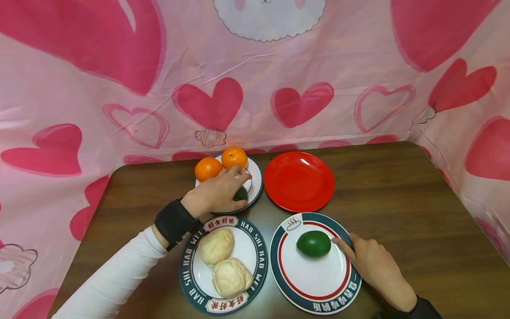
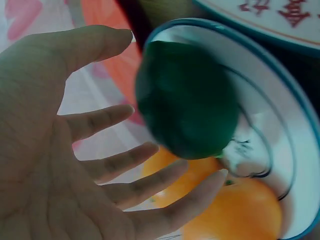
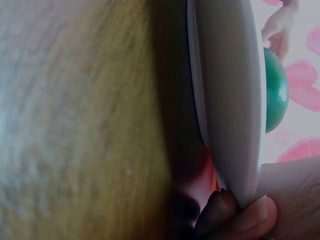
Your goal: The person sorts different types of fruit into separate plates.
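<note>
My left hand [image 1: 217, 191] reaches over a small blue-rimmed white plate [image 1: 258, 179], its fingers spread around a dark green oval fruit [image 2: 187, 100]. The left wrist view shows a gap between thumb and fruit; whether any fingertip touches it I cannot tell. Two oranges [image 1: 208, 169] share that plate. At the near right, my right hand [image 1: 374, 261] grips the rim of a larger white plate [image 1: 314, 283] with a dark blue border. Its thumb lies over the rim and fingertips [image 3: 250, 215] curl at the edge. Another green oval fruit [image 1: 314, 244] rests on this plate.
A red plate [image 1: 299, 181] stands at the back, right of the small plate. Nearer on the left, a lettered plate [image 1: 184, 266] bears two pale buns [image 1: 232, 278]. The wooden table [image 1: 402, 199] ends at a pink heart-patterned cloth [image 1: 255, 62] behind.
</note>
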Tool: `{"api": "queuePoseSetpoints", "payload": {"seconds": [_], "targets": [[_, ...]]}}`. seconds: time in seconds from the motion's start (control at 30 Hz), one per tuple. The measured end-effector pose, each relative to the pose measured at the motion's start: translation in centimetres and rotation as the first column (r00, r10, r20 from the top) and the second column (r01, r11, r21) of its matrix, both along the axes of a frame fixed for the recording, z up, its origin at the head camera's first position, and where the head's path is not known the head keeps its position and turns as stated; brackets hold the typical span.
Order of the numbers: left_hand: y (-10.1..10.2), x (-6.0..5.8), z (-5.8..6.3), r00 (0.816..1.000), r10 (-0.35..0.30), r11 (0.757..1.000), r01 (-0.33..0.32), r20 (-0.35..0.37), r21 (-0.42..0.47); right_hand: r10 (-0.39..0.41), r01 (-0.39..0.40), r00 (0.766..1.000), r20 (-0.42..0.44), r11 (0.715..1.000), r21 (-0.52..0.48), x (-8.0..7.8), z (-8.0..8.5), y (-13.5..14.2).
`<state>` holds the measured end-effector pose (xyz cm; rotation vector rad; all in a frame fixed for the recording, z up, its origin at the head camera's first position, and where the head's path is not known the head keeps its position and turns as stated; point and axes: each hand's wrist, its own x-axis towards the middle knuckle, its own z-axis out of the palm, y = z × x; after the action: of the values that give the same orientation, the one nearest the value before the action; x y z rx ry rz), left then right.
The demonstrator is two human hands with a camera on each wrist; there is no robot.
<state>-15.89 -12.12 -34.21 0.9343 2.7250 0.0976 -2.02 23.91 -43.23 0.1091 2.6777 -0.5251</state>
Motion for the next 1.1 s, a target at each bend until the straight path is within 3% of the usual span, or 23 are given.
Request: {"api": "queuePoseSetpoints", "payload": {"seconds": [0.23,0.43,0.7,0.93,1.1], "targets": [[-0.5,-0.6,-1.2,0.997,0.025,1.0,-0.025,0.073,-0.006,-0.006,0.006,1.0,0.005,1.0,-0.007,0.1,0.1,-0.1],[-0.8,-0.7,-2.8,0.997,0.012,1.0,-0.013,0.082,0.01,-0.007,0.007,1.0,0.018,1.0,0.0,0.3,0.1,-0.1],[-0.9,-0.8,-4.5,0.998,-0.058,0.995,0.06,-0.025,0.074,-0.014,0.014,1.0,-0.006,1.0,-0.013,0.6,0.2,-0.1],[-1.0,-1.0,-5.3,0.98,-0.134,0.984,0.149,-0.147,0.099,-0.013,0.013,1.0,-0.014,1.0,-0.016,0.6,0.1,-0.2],[-0.9,-0.9,-5.5,0.973,-0.144,0.982,0.163,-0.178,0.096,-0.016,0.016,1.0,-0.001,1.0,-0.008,0.5,-0.1,-0.2]]}}
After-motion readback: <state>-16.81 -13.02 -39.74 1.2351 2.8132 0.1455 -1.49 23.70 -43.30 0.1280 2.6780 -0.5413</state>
